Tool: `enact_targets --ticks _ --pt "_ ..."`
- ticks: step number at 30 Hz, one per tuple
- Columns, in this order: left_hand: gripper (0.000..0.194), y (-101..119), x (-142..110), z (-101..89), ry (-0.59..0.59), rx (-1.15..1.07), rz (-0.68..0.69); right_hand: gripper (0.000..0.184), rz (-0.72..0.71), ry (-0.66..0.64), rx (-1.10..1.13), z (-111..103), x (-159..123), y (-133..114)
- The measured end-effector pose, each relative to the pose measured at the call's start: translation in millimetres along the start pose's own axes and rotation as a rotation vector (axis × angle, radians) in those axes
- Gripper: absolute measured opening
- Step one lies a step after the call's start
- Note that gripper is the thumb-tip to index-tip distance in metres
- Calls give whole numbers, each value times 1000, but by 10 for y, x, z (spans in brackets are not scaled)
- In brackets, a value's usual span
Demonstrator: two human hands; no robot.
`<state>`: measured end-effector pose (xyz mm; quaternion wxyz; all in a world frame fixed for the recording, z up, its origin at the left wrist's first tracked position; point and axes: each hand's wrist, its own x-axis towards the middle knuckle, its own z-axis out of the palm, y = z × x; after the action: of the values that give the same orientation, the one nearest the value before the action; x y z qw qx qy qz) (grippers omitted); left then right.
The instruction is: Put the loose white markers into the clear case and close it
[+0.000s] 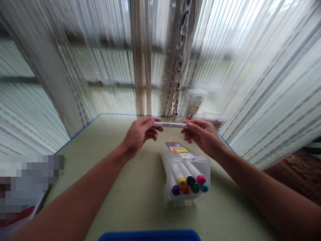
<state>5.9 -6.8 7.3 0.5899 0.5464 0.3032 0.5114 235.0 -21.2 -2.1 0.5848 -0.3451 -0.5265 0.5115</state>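
Note:
A white marker [170, 125] is held level above the table, one end in each hand. My left hand [140, 134] pinches its left end with closed fingers. My right hand [202, 134] grips its right end, fingers curled. Below the hands lies a clear plastic marker case [185, 164] on its side, its open end toward me. Several markers show inside it, with purple, yellow, orange, black, pink and teal caps.
The pale green table [120, 201] has a blue edge. A second clear marker box [193, 103] stands at the back with a flat clear lid [210, 116] beside it. Striped sheer curtains hang behind. A blue object [150, 235] sits at the near edge.

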Motion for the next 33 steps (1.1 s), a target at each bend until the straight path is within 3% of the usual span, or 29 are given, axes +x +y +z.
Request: enact_targets --ticks 33 --pt "26 -25 -5 -1 1 107 -26 25 7 0 -24 -5 -8 12"
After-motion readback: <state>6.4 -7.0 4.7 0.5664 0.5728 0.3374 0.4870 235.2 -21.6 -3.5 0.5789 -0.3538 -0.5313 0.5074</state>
